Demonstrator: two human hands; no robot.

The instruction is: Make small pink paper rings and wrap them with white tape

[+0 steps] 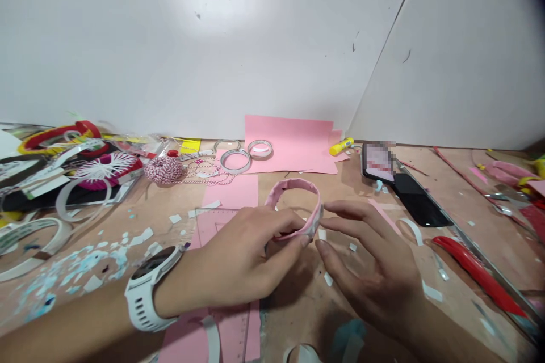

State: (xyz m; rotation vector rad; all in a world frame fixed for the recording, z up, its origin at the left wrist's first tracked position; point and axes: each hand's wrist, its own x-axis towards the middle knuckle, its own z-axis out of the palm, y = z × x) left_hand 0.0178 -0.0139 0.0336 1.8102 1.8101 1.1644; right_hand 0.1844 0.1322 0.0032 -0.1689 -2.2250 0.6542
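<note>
My left hand (247, 255), with a white-strapped watch (147, 300) at the wrist, pinches a ring wrapped in pink paper (297, 184) between thumb and fingers. A greyish-white patch shows on the ring's right side, near my left thumb. My right hand (378, 266) is just to the right, fingers spread and fingertips close to the ring; nothing is held in it. Whether a fingertip touches the ring I cannot tell. Under my left arm lie pink paper (234, 190) and a clear plastic ruler (244, 323), both partly hidden.
Behind stand a pink sheet (289, 144), tape rings (235, 161), a yellow glue stick (341, 147) and a yarn ball (164, 170). Craft pieces crowd the left. At right lie a phone (378, 161), a red-handled tool (479, 275) and a metal ruler (489, 266). Paper scraps dot the table.
</note>
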